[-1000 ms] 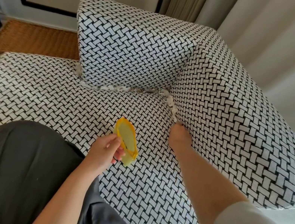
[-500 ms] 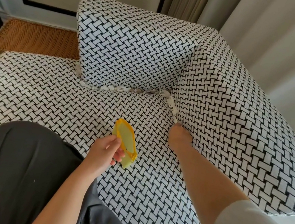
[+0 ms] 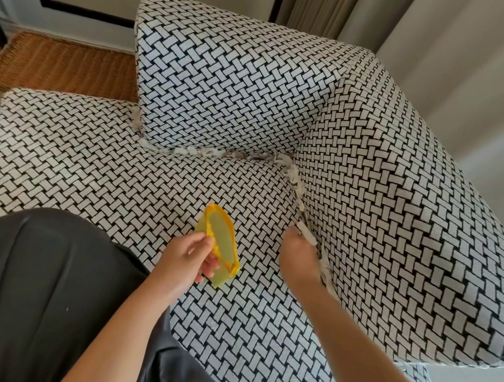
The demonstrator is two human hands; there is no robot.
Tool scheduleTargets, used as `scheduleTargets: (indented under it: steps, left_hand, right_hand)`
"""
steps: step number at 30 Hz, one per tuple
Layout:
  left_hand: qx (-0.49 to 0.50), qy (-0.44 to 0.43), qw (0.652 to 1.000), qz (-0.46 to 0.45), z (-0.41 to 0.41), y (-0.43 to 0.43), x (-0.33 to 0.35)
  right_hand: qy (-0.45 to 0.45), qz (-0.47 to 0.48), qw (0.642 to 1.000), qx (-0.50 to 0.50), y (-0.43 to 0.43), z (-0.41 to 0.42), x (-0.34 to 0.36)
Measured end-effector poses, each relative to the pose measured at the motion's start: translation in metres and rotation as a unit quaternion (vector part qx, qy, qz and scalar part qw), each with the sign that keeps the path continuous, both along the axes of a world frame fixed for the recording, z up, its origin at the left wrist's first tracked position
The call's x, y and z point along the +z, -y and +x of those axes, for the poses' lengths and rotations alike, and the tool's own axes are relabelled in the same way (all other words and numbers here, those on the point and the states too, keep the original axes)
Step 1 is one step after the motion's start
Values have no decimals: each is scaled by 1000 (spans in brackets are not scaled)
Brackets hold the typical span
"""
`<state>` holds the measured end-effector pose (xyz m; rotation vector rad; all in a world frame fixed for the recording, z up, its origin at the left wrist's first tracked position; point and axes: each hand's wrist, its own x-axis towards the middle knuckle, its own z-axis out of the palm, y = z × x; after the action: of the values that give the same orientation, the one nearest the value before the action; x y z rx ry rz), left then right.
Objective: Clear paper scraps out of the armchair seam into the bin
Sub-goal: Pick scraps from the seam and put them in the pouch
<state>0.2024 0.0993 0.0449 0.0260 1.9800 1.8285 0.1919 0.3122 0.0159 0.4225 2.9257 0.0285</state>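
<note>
White paper scraps (image 3: 213, 154) line the seam under the back cushion and run down the side seam (image 3: 296, 183) of the black-and-white woven armchair (image 3: 81, 160). My right hand (image 3: 299, 259) is pushed into the side seam against the armrest. Its fingers are hidden in the gap, and scraps show at its tip and along its outer edge. My left hand (image 3: 184, 259) grips a small yellow bin (image 3: 220, 246) by its rim. It holds the bin tilted just above the seat, a hand's width left of my right hand.
The armrest cushion (image 3: 404, 234) rises on the right and the back cushion (image 3: 228, 85) stands behind. A brown wicker surface (image 3: 63, 66) lies at the back left. Pale curtains (image 3: 466, 77) hang behind the chair. My black-clad lap (image 3: 25, 285) fills the lower left.
My right hand has slid a little toward me along the side seam, and scraps now show beside it. The left hand and the yellow bin have barely moved.
</note>
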Motion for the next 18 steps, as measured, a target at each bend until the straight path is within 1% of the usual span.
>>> scheduleTargets:
  steps: [1,2,4,5,6,8,10,12,15,18]
  left_hand:
    - [0,-3,1000,-4,1,0,0]
    - [-1,-7,1000,-5,2,1,1]
    - [-3,-10,1000,-3,4,2,1]
    - [-5,-11,1000,-2,4,3,2]
    - [-7,-13,1000,-3,5,4,2]
    - [-6,-15,1000,-6,5,5,2]
    - [-2,-13,1000,-9,6,6,2]
    - [1,-10,1000,-12,6,6,2]
    - [5,-6,1000,-16,6,4,1]
    - [10,0,1000,-21,5,3,2]
  right_hand:
    - [-31,-45,999,1,7,6,1]
    - [-68,-110,992,0,15,11,4]
    - [-154,-255,954,-7,31,21,11]
    - [-185,-301,935,-10,37,25,13]
    - [-198,-323,925,-12,41,27,14]
    - [-193,-314,929,-19,41,26,12]
    - [-180,-264,946,-54,31,21,7]
    - [-162,-221,956,-108,14,15,2]
    - [-148,-188,954,-183,-9,10,-7]
    - [-161,-201,940,-225,-18,8,-10]
